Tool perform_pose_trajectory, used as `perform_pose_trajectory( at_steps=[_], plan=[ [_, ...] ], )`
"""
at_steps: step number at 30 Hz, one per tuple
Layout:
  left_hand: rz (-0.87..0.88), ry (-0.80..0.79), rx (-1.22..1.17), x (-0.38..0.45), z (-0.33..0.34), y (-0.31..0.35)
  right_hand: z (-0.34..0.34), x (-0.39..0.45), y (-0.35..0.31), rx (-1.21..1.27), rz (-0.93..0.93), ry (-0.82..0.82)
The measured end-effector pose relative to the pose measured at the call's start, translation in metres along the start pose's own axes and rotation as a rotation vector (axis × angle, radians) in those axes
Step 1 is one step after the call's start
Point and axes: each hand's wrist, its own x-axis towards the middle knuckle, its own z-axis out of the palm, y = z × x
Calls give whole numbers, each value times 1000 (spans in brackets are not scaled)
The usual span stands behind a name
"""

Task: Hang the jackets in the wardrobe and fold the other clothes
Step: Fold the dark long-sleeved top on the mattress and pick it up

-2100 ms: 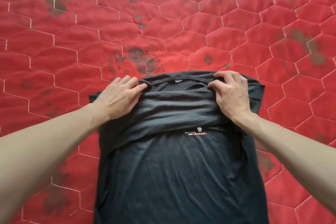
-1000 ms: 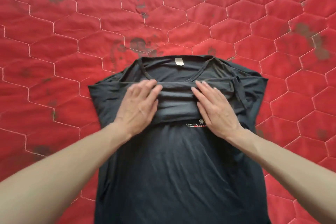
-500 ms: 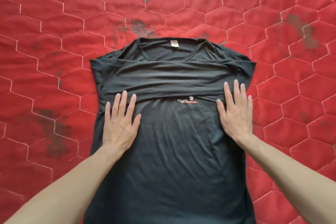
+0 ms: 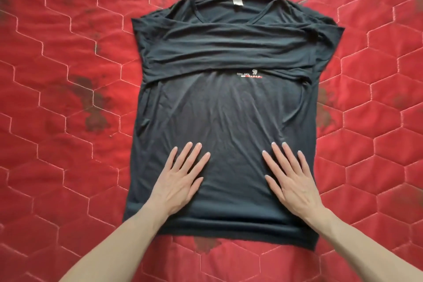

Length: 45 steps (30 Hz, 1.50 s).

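Pressing flat with both palms, left hand (image 4: 180,181) and right hand (image 4: 290,181), each grip released, on a black t-shirt (image 4: 229,110) spread over the red quilt (image 4: 57,98). Looks thin, floppy, light; I'd pinch the hem corners.

Bare red quilted bedspread (image 4: 57,103) is seen on every side of the black T-shirt (image 4: 229,121), so each edge can be reached. The lower part of the shirt is covered by the left hand (image 4: 178,181) and right hand (image 4: 290,181), laid flat. A bunched fold (image 4: 229,50) lies raised across the chest.
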Motion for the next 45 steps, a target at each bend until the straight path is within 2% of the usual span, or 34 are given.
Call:
perform_pose_trajectory(
  at_steps=[3, 5, 7, 15, 18, 21, 27, 30, 32, 39, 42, 45],
  plan=[
    [182, -24, -21, -29, 4, 4, 5, -39, -8, -44, -235, -132],
    [357, -75, -23, -51, 5, 2, 3, -55, -13, -27, -194, -171],
    [439, -132, -14, -70, 4, -6, -2, -61, -19, 17, -115, -181],
    [397, -258, 66, -108, -18, -41, -19, -86, -29, 41, -266, -274],
    [386, -236, 122, -108, -23, -35, -24, -91, -35, -3, -284, -317],
    [256, -196, 93, -101, -31, -29, -28, -92, -41, -78, -255, -330],
    [51, -67, -111, -86, -57, -40, -35, -86, -65, -66, -59, -194],
    [-173, -93, -258, -78, -74, -56, -38, -93, -75, -63, 88, -253],
    [-285, -109, -275, -72, -81, -69, -41, -98, -76, -58, 180, -271],
    [-331, -99, -199, -62, -94, -108, -50, -79, -39, 47, 363, -14],
    [-276, -99, -232, -59, -98, -117, -62, -68, -15, 125, 307, 66],
    [-305, -93, -333, -57, -102, -123, -75, -60, 1, 91, 146, 23]
  ],
)
